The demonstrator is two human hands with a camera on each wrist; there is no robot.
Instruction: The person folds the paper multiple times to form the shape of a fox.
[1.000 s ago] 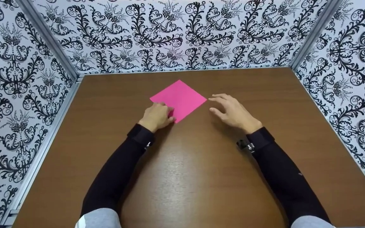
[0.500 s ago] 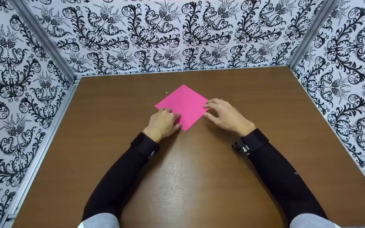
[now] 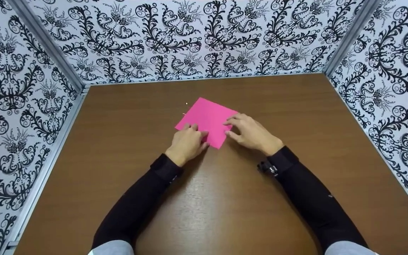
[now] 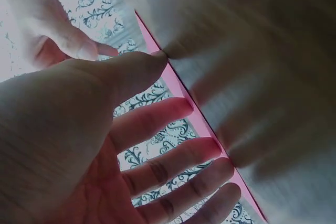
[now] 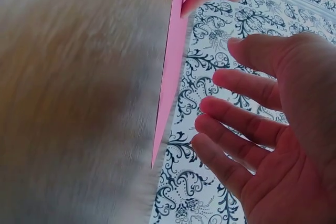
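A square sheet of pink paper [image 3: 207,117] lies flat on the wooden table, turned at an angle to its edges. My left hand [image 3: 187,144] rests its fingertips on the paper's near-left edge; in the left wrist view the fingers [image 4: 157,119] are spread and fairly straight, with tips down on the sheet. My right hand [image 3: 251,135] is over the paper's right corner in the head view, thumb and fingers apart. In the right wrist view the relaxed fingers [image 5: 239,114] stand a little off the pink sheet [image 5: 170,82] and pinch nothing.
The brown wooden table [image 3: 204,205] is bounded by patterned black-and-white walls [image 3: 204,39] at the back and both sides, with metal rails [image 3: 44,46] at the corners. Tiny white specks [image 3: 186,103] show just left of the paper. Black sleeves with wrist cameras cover both forearms.
The paper has slid toward me and to the right under my left fingers and has turned clockwise. My right hand has come in a little from the right, over the paper's corner.
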